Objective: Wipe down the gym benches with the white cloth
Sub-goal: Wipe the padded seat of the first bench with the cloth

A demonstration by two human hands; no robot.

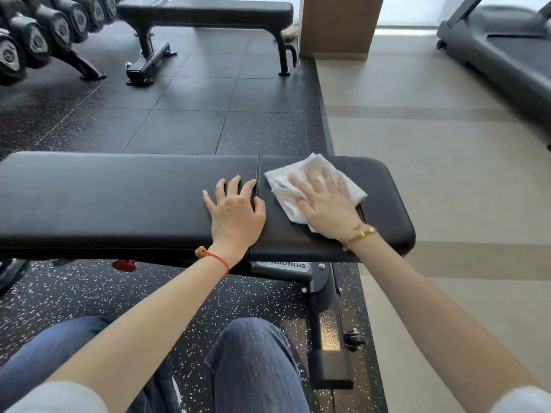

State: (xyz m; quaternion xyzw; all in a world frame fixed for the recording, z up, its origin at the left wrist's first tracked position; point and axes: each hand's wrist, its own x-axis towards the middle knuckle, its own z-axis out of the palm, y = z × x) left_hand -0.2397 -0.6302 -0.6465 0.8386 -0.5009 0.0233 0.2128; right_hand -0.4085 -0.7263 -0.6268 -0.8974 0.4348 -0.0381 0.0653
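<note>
A black padded gym bench [119, 198] runs across the view in front of me. A folded white cloth [286, 186] lies on its right pad section. My right hand [326, 201] presses flat on the cloth with straight, spread fingers. My left hand [235, 210] rests on the bench just left of the pad seam, fingers spread and slightly bent, holding nothing. A second black bench [205, 11] stands farther back on the rubber floor.
A dumbbell rack [44, 37] fills the far left. A wooden pillar [337, 25] stands behind the second bench, and a treadmill [507, 55] sits at the far right on the beige floor. The near bench's frame [325, 323] extends toward my knees.
</note>
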